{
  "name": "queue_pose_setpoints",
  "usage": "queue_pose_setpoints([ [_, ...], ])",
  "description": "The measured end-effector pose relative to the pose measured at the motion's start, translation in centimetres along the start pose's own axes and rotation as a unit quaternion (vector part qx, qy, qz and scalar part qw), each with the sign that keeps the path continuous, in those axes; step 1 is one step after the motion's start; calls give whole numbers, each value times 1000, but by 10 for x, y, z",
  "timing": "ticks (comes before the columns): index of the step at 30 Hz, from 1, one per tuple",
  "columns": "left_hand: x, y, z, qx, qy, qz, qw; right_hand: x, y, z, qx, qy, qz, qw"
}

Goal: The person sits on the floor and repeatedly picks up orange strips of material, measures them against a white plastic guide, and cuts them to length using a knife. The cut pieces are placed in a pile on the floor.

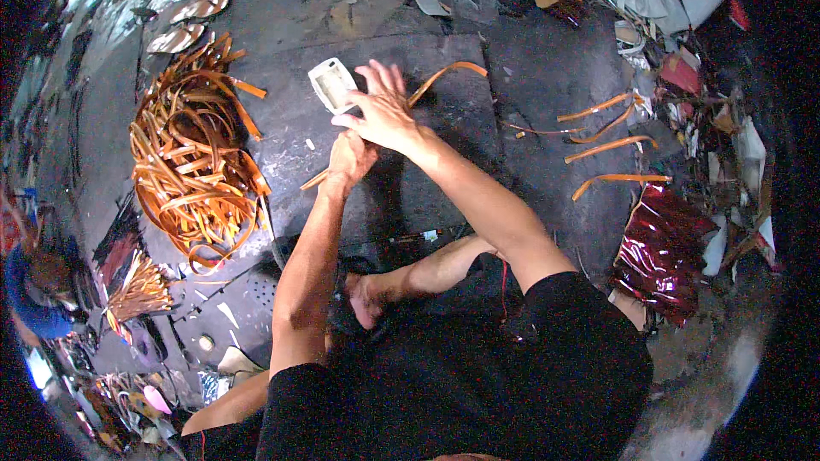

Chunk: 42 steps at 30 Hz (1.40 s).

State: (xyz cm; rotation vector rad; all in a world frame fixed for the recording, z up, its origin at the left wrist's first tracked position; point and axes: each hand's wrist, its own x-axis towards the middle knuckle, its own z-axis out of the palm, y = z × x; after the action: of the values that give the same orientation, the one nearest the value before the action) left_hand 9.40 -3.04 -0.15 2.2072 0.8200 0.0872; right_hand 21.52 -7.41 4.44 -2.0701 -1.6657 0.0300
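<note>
A long, flat orange-brown strip (448, 74) lies slantwise across the dark work surface, passing under my hands. My left hand (352, 158) is a closed fist around it, with a short end poking out at the lower left. Just above and to the right, my right hand (386, 111) has its fingers spread and seems to hold nothing; it hovers over the strip, and contact cannot be made out. Beyond my fingers sits a small off-white plastic case (331, 85), shallow and open. A large tangled heap of similar strips (196, 149) lies to the left.
Several single strips (608, 148) lie at the right, near a shiny dark red sheet (662, 243) and mixed scrap (683, 77). A bundle of thin strips (138, 290) rests lower left. Two sandals (175, 38) lie at the far left. Someone in blue (38, 290) is at the left edge.
</note>
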Motion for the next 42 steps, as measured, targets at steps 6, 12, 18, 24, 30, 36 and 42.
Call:
queue_pose_setpoints([
  [6, 7, 14, -6, -95, 48, 18, 994, 1, 20, -14, 183, 124, 88, 971],
  [12, 5, 7, -12, -99, 53, 17, 994, -50, 68, -64, 334, -109, 373, 859],
  [18, -21, -35, -38, -16, 13, 13, 1000, -80, 30, -11, 168, -122, 226, 952],
  [24, -47, -104, -47, -292, -48, -109, 949, -60, -49, 20, 194, -104, 88, 972],
  [30, -31, -51, -37, -112, 22, -5, 993, -3, -12, -10, 4, -16, 48, 999],
  [36, -32, -39, -39, -74, 55, -13, 996, 19, 0, 5, -60, -65, 5, 996],
  [42, -34, -44, -44, -62, 93, 27, 993, 22, 0, 11, -40, 4, -33, 999],
])
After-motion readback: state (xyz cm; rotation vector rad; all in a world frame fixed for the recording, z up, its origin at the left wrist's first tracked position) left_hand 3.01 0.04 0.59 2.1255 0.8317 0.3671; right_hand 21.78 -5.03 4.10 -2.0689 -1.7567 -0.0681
